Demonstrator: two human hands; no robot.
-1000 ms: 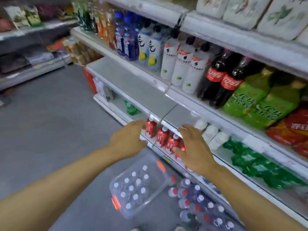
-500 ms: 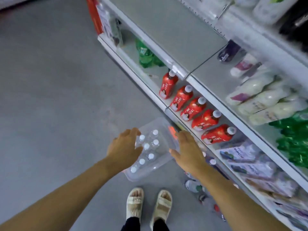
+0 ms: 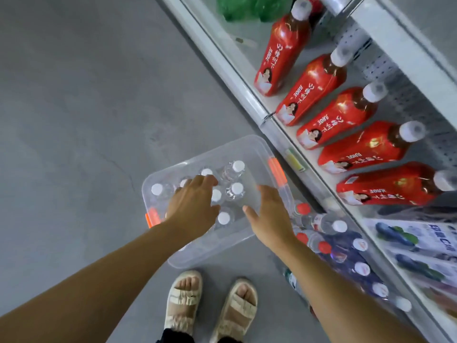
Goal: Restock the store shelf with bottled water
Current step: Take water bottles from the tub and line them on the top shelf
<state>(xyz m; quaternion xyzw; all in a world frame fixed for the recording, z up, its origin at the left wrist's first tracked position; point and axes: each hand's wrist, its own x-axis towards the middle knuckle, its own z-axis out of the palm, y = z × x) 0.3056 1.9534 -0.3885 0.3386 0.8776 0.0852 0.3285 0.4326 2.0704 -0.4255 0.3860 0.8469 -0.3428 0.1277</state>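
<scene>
Both hands flat and holding nothing: left hand (image 3: pixel 191 206) over water bottles (image 3: pixel 234 190) in clear bin (image 3: pixel 247 149), right hand (image 3: pixel 269 214) beside, mid-frame.

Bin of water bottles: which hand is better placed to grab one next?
Left. The left hand hovers open directly over the capped bottles in the bin; the right hand hangs over the bin's bare side near the shelf.

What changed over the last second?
Both hands came down from the shelf edge to the clear bin on the floor. The left hand now reaches over the water bottles; the right hand hovers open over the bin's bare side. Neither holds anything yet. Bin, bottles and red bottles look unmoved.
</scene>
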